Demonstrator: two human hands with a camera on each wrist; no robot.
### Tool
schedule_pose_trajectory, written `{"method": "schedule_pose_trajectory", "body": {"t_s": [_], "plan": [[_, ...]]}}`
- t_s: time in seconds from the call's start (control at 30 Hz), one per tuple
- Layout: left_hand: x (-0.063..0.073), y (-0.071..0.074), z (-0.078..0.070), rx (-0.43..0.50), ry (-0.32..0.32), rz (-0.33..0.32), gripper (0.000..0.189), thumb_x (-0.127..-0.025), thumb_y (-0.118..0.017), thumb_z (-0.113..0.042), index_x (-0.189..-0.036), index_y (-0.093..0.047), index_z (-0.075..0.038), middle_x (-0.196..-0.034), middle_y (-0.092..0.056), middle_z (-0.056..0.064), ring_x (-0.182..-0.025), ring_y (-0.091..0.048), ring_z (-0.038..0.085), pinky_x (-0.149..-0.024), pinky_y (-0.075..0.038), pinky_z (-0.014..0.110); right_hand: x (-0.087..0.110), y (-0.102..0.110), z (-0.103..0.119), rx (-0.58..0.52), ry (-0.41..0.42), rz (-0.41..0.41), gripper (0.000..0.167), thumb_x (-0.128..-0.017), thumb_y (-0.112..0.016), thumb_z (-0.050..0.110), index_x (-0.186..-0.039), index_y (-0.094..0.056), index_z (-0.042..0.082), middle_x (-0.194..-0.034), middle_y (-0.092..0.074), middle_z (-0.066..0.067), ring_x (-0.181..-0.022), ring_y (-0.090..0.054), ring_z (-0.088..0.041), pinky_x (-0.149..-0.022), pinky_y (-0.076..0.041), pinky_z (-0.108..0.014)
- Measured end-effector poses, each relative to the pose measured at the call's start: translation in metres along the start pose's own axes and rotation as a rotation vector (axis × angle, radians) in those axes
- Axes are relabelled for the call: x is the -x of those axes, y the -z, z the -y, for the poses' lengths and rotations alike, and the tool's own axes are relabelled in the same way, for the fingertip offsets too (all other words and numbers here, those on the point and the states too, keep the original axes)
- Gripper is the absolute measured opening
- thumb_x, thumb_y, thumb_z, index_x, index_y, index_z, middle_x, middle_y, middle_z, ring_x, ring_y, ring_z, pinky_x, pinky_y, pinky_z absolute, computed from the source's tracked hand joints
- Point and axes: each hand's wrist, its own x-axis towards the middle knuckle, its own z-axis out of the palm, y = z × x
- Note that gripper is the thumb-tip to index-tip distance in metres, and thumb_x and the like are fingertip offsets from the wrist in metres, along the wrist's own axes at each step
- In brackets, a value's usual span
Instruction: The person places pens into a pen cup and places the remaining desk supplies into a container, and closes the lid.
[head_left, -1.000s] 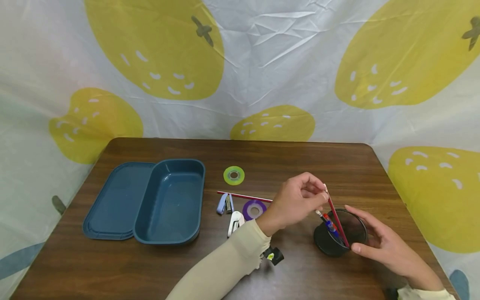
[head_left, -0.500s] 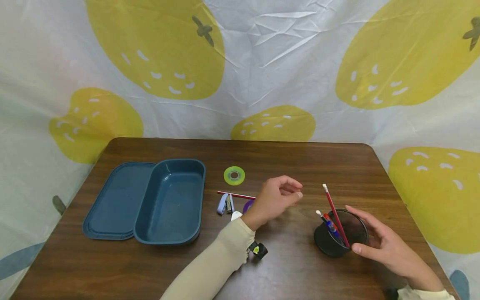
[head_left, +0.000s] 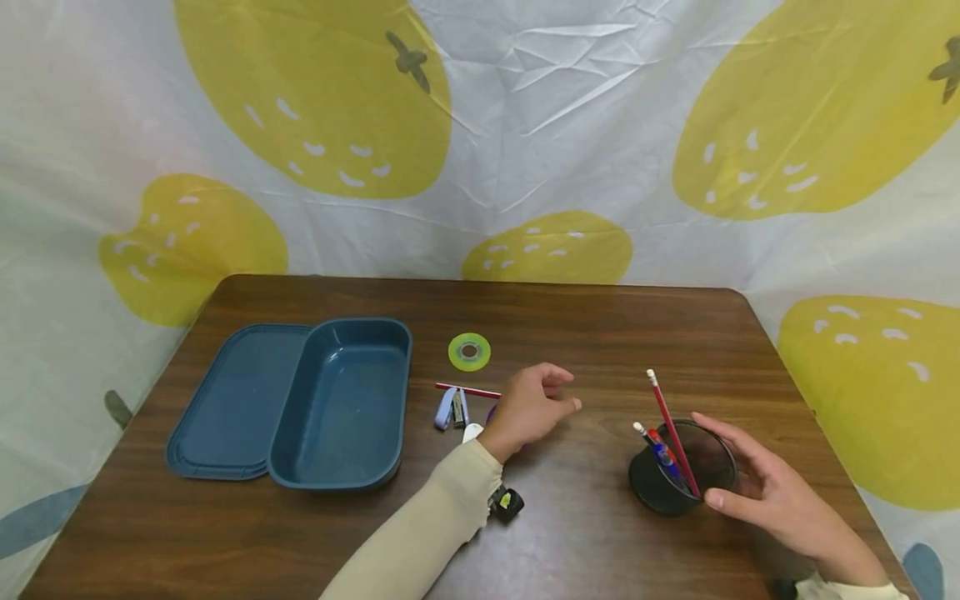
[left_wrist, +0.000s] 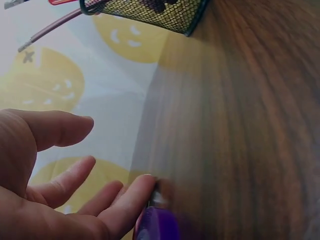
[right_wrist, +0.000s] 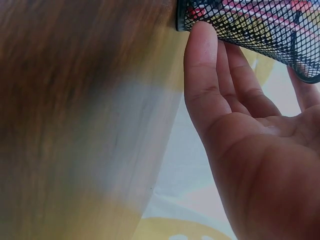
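My left hand hovers over the middle of the table with fingers loosely bent and nothing in them. Beneath it lie a red pencil and a roll of purple tape, both partly covered by the hand in the head view. My right hand holds the black mesh pen cup, thumb at the rim and fingers along the far side. In the cup lean a tall red pencil with a white eraser, a dark pencil with a white end, and blue and red pens.
A blue stapler and a white rounded object lie left of my left hand. Behind them is a green tape roll. At left stands a blue container overlapping its lid. A patterned cloth hangs behind the table.
My left hand has let go of the red pencil, which now leans in the cup, and has moved left over the purple tape. The right hand stays at the cup.
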Motion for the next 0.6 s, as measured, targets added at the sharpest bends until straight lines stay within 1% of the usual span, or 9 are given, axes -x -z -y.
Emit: {"method": "schedule_pose_trajectory", "body": {"t_s": [0.2,0.3,0.47,0.6], "plan": [[-0.001,-0.001,0.003,-0.041,0.022,-0.014,0.037,-0.088,-0.085,-0.023,-0.12,-0.074,-0.007,-0.12,-0.077,0.011,-0.111,-0.073,0.025,-0.091,-0.058,0.035,0.0,0.0,-0.001,0.0,0.009,0.001,0.085,-0.091,-0.068,-0.017,-0.164,-0.03,0.001,-0.155,-0.052,0.006,-0.125,-0.064,-0.002,-0.085,-0.062,-0.027],[0.0,-0.002,0.004,-0.064,0.035,-0.008,0.036,-0.088,-0.085,-0.025,-0.118,-0.075,-0.008,-0.116,-0.078,0.008,-0.105,-0.073,0.02,-0.089,-0.057,0.033,-0.001,0.0,-0.002,0.004,0.013,0.001,0.085,-0.091,-0.068,-0.017,-0.164,-0.03,0.001,-0.156,-0.052,0.005,-0.125,-0.064,-0.002,-0.085,-0.062,-0.027],[0.002,-0.007,0.002,-0.112,0.052,0.054,0.033,-0.09,-0.084,-0.03,-0.116,-0.074,-0.011,-0.11,-0.077,0.001,-0.096,-0.069,0.012,-0.086,-0.055,0.031,0.0,0.0,-0.001,0.007,0.018,-0.001,0.085,-0.091,-0.068,-0.017,-0.164,-0.03,0.002,-0.156,-0.052,0.005,-0.126,-0.064,-0.002,-0.085,-0.062,-0.027],[0.002,-0.012,0.001,-0.132,0.033,0.099,0.031,-0.091,-0.081,-0.032,-0.114,-0.075,-0.012,-0.103,-0.078,-0.002,-0.091,-0.069,0.008,-0.082,-0.055,0.028,0.0,-0.001,-0.002,0.002,0.018,0.0,0.085,-0.091,-0.067,-0.017,-0.165,-0.029,0.002,-0.157,-0.051,0.004,-0.126,-0.064,-0.003,-0.086,-0.062,-0.027]]}}
